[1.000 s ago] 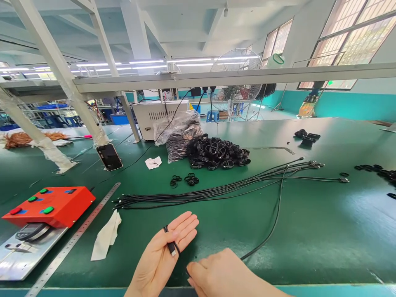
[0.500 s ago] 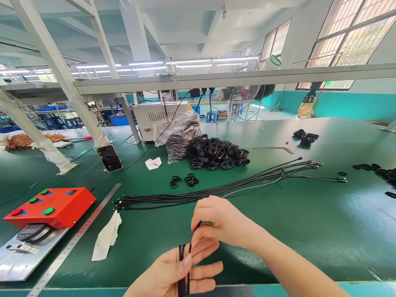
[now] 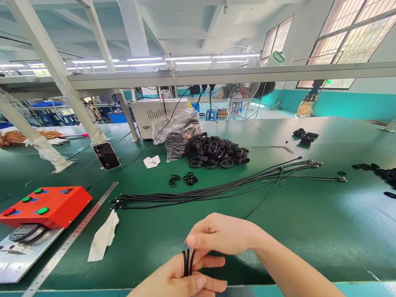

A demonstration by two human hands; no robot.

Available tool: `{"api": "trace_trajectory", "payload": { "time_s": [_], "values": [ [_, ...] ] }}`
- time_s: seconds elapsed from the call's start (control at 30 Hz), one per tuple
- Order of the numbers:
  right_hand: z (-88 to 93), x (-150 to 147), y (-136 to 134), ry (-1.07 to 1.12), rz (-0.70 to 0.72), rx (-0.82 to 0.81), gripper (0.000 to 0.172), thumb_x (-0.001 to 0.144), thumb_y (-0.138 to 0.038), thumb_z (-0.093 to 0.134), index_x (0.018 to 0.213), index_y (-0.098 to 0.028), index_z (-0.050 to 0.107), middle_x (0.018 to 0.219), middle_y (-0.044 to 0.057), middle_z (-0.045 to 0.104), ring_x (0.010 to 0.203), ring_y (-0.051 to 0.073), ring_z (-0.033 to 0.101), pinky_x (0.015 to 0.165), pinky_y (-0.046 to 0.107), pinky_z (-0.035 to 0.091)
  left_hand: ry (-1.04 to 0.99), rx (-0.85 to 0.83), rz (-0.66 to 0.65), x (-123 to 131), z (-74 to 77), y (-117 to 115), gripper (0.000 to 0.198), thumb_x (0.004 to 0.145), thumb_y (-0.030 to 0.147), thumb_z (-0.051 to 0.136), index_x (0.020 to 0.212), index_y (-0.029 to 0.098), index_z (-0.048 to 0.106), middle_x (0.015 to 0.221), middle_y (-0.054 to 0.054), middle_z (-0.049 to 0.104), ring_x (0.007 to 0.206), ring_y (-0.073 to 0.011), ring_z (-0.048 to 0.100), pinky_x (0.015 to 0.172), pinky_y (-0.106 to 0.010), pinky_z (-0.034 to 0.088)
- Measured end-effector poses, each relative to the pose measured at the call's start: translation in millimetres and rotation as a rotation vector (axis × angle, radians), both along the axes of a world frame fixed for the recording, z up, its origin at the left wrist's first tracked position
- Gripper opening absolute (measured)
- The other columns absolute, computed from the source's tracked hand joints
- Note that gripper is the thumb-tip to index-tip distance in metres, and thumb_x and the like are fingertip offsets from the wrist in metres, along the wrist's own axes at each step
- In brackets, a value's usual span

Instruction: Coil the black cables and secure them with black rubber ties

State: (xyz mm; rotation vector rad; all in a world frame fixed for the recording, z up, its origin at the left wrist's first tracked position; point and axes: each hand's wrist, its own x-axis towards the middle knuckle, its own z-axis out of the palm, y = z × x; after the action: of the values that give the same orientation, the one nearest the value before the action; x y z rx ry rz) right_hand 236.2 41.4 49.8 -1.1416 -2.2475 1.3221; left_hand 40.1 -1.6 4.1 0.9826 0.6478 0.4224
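Note:
Near the bottom of the view, my left hand (image 3: 179, 276) has several loops of black cable (image 3: 187, 262) wrapped upright around its fingers. My right hand (image 3: 219, 235) sits just above it, fingers curled close to the loops and pinching the cable, though its grip is partly hidden. Farther up the green table, a long bundle of black cables (image 3: 216, 192) lies spread out, with one loose strand (image 3: 266, 197) curving toward the front.
On the green workbench (image 3: 309, 231) are a pile of black rings (image 3: 213, 152), a plastic bag (image 3: 177, 138), a red box with buttons (image 3: 46, 206), a steel ruler (image 3: 71, 235), a white cloth (image 3: 103, 237) and a phone (image 3: 107, 156).
More cable now wraps my left fingers, and the loops stand closer together. My right hand stays over the left, having shifted slightly down and left. The loose strand no longer runs to my hand.

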Motion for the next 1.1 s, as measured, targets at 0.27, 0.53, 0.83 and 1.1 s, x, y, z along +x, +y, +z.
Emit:
{"api": "trace_trajectory", "payload": {
  "time_s": [0.27,0.53,0.83,1.1],
  "values": [
    [-6.6,-25,0,-0.119,0.189,0.129,0.027,0.093,-0.033,0.048,0.087,-0.018,0.070,0.069,0.000,0.067,0.061,0.011,0.054,0.055,0.019,0.037,-0.014,0.026,-0.069,-1,5.7,9,0.026,0.089,0.027,0.059,0.109,0.016,0.071,0.116,-0.016,0.071,0.076,-0.0171,0.073,0.068,-0.024,0.055],
    [0.5,-6,15,0.060,0.109,0.084,0.019,0.083,-0.035,0.066,0.075,-0.018,0.065,0.063,-0.005,0.059,0.055,0.009,0.045,0.049,0.019,0.031,-0.051,-0.125,-0.092,-9,7.0,9,0.035,0.090,0.031,0.059,0.118,0.012,0.064,0.096,-0.017,0.076,0.056,-0.0081,0.068,0.049,-0.012,0.047],
    [-46.6,-25,-16,0.148,-0.200,0.106,0.035,0.096,-0.030,0.039,0.083,-0.019,0.069,0.075,0.000,0.066,0.066,0.013,0.055,0.057,0.022,0.038,-0.377,-0.161,0.288,-14,19.4,6,0.035,0.097,0.028,0.042,0.123,0.018,0.064,0.128,-0.013,0.065,0.111,-0.0245,0.065,0.083,-0.028,0.058],
    [-66.9,-31,-70,-0.419,-0.114,0.388,0.010,0.089,-0.026,0.053,0.093,-0.022,0.061,0.073,0.001,0.073,0.060,0.020,0.067,0.045,0.024,0.029,-0.401,-0.113,0.463,-8,-8.1,12,0.045,0.091,0.008,0.040,0.131,0.018,0.058,0.147,-0.008,0.048,0.139,-0.0307,0.034,0.112,-0.044,0.036]
  ]
}}
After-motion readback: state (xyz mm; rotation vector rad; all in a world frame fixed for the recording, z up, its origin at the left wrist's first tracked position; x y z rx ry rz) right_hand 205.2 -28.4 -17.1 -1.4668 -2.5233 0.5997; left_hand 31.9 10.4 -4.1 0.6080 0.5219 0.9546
